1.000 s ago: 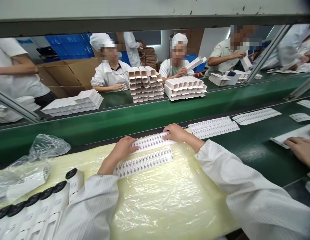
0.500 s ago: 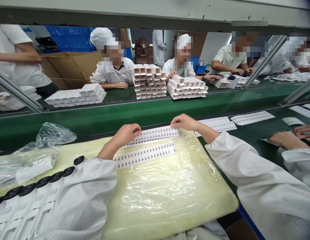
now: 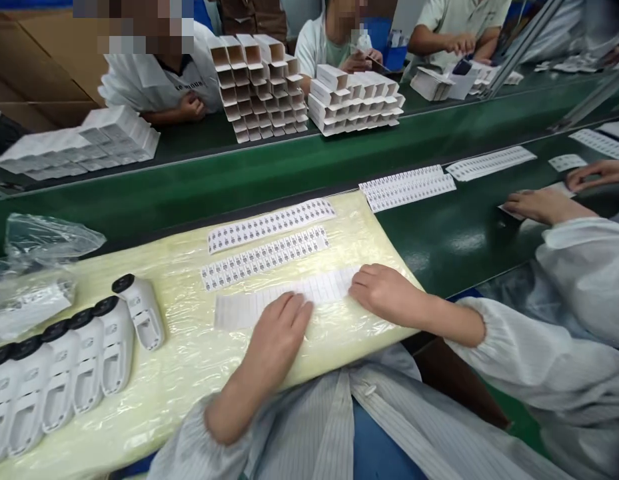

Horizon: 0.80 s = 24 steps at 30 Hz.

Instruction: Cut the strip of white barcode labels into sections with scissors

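A pale white label strip (image 3: pixel 269 303) lies near the front edge of the yellow plastic-wrapped pad (image 3: pixel 189 373). My left hand (image 3: pixel 279 333) rests flat on the strip's middle, palm down. My right hand (image 3: pixel 384 293) has its fingers curled onto the strip's right end. Two printed label strips lie beyond the hands, a far one (image 3: pixel 272 223) and a nearer one (image 3: pixel 264 257), and neither is touched.
A row of white devices with black caps (image 3: pixel 89 360) lies on the pad's left, with crumpled plastic bags (image 3: pixel 44 240) behind. More label strips (image 3: pixel 406 187) lie on the green belt. A co-worker's hands (image 3: pixel 539 203) work at the right. White carton stacks (image 3: pixel 259 83) and people sit across the belt.
Both my hands left the far printed strip and came back to the pad's front edge, where a third, pale strip now lies under them. The view has tilted down.
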Motion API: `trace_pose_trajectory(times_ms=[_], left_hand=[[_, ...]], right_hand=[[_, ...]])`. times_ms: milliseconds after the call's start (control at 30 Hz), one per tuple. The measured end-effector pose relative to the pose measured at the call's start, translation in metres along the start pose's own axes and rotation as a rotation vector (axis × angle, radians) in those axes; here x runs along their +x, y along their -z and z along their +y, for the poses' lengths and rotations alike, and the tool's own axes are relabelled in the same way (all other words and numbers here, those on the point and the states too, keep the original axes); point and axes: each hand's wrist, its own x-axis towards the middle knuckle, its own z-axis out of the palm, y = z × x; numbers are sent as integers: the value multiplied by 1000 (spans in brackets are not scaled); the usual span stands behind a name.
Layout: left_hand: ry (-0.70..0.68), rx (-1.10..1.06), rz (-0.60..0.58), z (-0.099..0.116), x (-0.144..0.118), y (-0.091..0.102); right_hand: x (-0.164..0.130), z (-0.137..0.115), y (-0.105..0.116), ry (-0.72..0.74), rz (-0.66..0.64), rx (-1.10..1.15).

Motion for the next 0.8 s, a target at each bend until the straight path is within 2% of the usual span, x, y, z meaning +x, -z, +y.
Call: trace_pose_trajectory(times_ms=[100,200,400,533,700,800], left_hand=[[-41,-98,-55,13,44,-16],[-13,-180,-97,20,71,-22],[103,-312,-175,15,82,-17],[125,-336,-261,10,93,-13],[124,-318,-314,7,102,-12],[128,-295,-316,8,103,-12]], right_hand=[[12,13,10,-19,-66,87],[20,26,24,-18,-144,186],[35,38,39,25,-279,323],[52,47,42,33,-323,393],[65,63,46,-30,-324,564],[60,67,48,42,-376,606]])
